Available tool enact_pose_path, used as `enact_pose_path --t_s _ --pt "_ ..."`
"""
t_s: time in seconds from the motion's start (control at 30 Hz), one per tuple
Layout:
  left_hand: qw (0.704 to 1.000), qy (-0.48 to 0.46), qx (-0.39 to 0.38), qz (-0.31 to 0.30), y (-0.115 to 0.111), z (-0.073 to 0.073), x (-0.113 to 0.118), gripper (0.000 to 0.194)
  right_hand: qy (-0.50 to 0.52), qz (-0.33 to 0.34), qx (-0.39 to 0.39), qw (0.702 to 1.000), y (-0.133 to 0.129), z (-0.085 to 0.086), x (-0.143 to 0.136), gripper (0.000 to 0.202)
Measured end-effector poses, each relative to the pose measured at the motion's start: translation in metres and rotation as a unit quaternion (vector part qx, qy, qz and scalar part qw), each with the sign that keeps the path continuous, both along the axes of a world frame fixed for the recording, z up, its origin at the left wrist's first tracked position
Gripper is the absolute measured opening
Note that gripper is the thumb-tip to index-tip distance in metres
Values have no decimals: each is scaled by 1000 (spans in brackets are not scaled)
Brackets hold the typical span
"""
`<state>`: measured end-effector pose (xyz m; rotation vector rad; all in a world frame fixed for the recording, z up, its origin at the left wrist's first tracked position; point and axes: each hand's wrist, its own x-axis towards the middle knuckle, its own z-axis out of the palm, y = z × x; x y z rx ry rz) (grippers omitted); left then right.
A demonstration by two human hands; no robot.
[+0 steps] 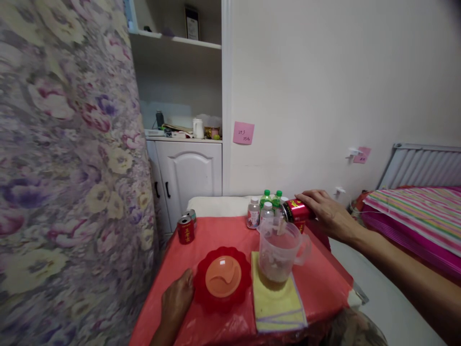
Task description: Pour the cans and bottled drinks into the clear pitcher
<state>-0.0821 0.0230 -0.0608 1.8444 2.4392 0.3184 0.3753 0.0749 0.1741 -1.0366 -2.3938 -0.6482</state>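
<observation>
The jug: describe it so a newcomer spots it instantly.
Find the glossy red-covered table. Right of the round red scalloped dish, a rectangular yellow cloth lies beneath the translucent plastic jug. Its wide open top and side handle set it apart from the small capped bottles behind.

Standing red can (186, 232): 王老吉. Tilted red can (296, 210): lettering unclear. Pink wall note (243, 133): handwriting, too small.
</observation>
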Motion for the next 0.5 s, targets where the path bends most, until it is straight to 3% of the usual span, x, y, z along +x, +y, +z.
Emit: enact_pose_path --t_s 0.33,0.5 --pt "1000 12 4 4 2 -4 -2 37 -7 12 -5 1000 4 0 0 66" --pt "1000 14 4 -1 2 -7 -3 36 -24 13 4 1000 8 -1 1 55"
